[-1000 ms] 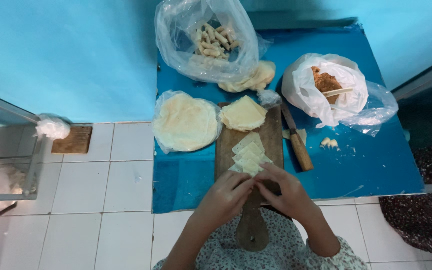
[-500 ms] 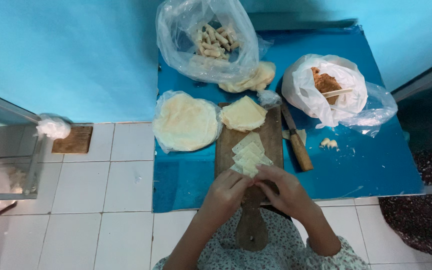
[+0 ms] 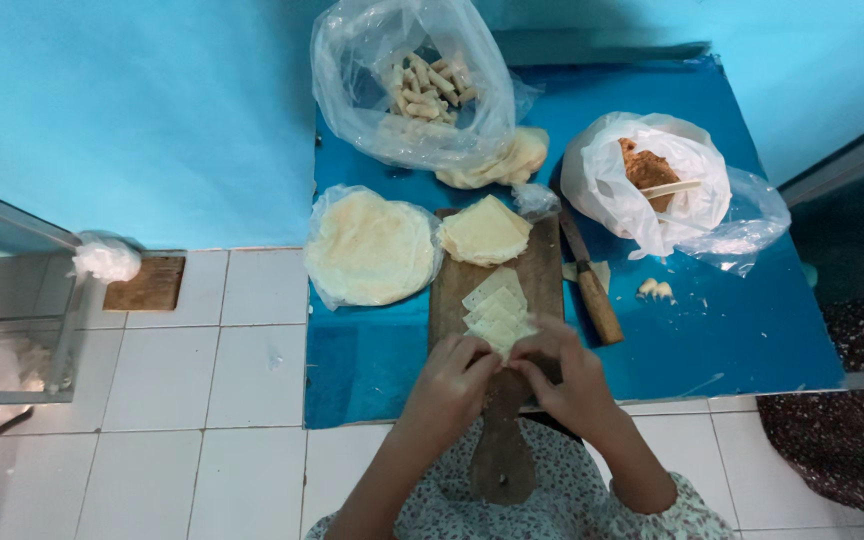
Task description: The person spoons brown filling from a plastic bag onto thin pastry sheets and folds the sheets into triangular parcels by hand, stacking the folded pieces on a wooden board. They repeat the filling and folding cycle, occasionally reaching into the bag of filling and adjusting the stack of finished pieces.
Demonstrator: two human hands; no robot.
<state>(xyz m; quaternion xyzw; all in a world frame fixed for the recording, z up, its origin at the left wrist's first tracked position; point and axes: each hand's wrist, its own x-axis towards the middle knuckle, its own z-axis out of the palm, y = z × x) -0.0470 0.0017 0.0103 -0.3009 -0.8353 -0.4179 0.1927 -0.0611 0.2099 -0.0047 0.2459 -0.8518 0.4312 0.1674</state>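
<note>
Clear plastic bag (image 3: 412, 85) at far edge of blue surface (image 3: 732, 340), open, holding pale rolled pieces. White plastic bag (image 3: 652, 180) at right, open, brown filling inside. Thin clear wrap (image 3: 324, 290) lies under round flat sheets, left. No labels, signs or screens.

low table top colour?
Glossy blue low table top, seen in the head view.

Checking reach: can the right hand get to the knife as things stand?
Probably yes. The knife lies just beside the right hand, off the board's edge, nothing between them; but that hand's fingers are busy on the wrappers.
</note>
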